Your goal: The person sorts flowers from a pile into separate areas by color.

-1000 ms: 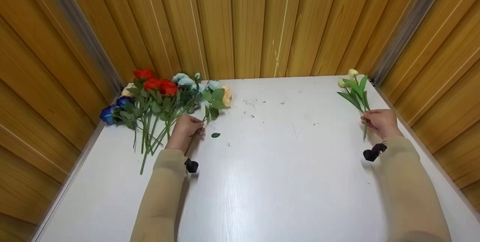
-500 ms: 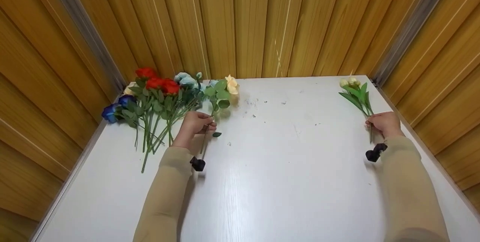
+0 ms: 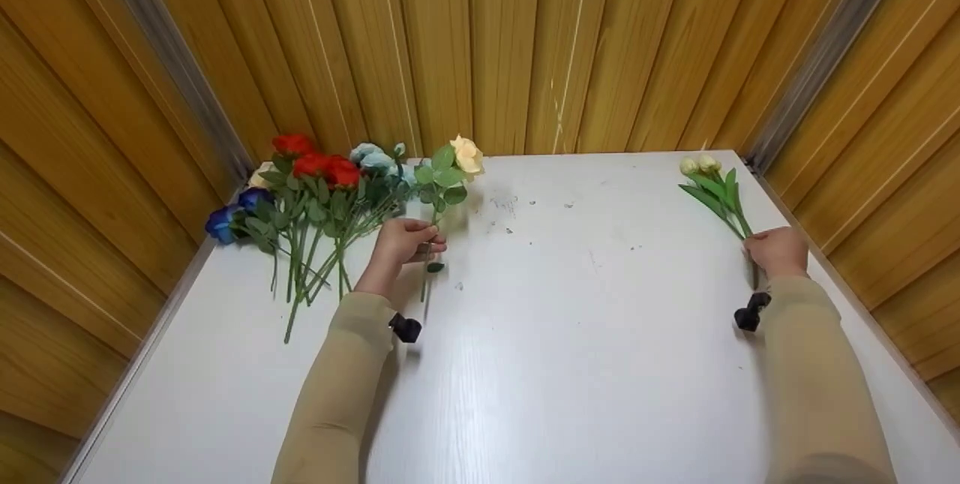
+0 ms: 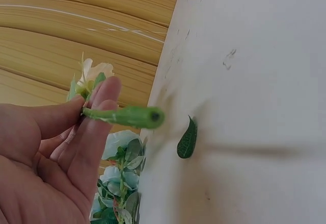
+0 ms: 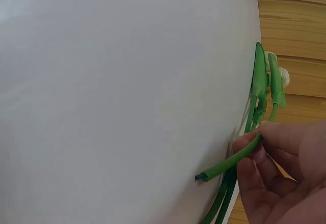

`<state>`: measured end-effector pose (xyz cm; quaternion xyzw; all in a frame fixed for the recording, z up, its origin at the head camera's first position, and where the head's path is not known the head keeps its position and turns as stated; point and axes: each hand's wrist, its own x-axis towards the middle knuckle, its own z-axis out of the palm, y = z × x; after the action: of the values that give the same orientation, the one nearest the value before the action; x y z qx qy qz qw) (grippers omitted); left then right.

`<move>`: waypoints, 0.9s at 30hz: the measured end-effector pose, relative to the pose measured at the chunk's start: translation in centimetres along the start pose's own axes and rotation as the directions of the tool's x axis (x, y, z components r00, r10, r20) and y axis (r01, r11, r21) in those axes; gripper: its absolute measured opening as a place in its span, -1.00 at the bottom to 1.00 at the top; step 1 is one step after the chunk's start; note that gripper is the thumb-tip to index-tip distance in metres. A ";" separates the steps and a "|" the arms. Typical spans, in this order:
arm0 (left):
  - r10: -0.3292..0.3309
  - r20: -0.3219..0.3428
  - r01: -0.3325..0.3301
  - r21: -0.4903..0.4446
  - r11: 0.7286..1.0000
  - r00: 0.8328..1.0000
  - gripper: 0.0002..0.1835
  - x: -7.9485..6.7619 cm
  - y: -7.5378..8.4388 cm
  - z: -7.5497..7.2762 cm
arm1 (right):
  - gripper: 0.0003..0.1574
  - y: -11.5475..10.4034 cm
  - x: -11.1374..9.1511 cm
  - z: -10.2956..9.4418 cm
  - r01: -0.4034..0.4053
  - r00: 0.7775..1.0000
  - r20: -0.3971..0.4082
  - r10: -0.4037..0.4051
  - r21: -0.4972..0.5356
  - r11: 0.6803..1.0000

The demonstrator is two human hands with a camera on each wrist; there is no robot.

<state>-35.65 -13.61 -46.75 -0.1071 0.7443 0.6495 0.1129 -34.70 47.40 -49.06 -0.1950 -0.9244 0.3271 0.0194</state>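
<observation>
On the head view I read the left hand (image 3: 405,240) left of centre, pinching the stem of the rose (image 3: 450,177). Hand state: thumb against fingers on the stem, a narrow grip. The rose stands tilted, its cream bloom above and to the right of the hand, its stem end below. On the left wrist view I see the stem end pointing toward the camera, clear of the table (image 3: 585,364).

I read the right hand (image 3: 780,250) at the right side of the head view, holding the tulips (image 3: 731,191). Hand state: narrow, with thumb and fingers closed around a green stem. The pale blooms point to the upper part of the frame. On the right wrist view, further green stems pass beside the hand at the lower edge; I cannot tell whether the fingers also grip these.

A loose leaf (image 3: 435,268) lies on the table just below the left hand, apart from the stem on the left wrist view.

At upper left of the head view I locate the bunch (image 3: 304,221), lying on the table with red blooms (image 3: 328,169) at the top, blue blooms (image 3: 221,223) at its left edge and pale blue blooms (image 3: 373,159) at its right. Behind the table stands the wall (image 3: 502,49).
</observation>
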 end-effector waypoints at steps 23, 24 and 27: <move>0.027 -0.009 -0.028 -0.119 0.993 1.000 -0.63 0.2 0.5 1.3 | -0.51 -4.3 -0.5 2.7 0.120 0.990 -0.085 -0.116 0.041 0.992; 0.031 -0.005 -0.031 -0.120 0.992 1.000 -0.62 0.2 0.6 1.5 | -0.51 -4.8 -0.6 3.0 0.127 0.989 -0.078 -0.123 0.040 0.991; 0.042 0.009 -0.041 -0.123 0.992 0.999 -0.64 0.3 0.8 2.2 | -0.55 -6.4 -0.9 4.0 0.168 0.983 -0.083 -0.164 0.038 0.985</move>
<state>-36.09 -11.36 -46.41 -0.0944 0.7042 0.6970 0.0968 -36.77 40.18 -48.23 -0.1296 -0.9285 0.3368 0.0876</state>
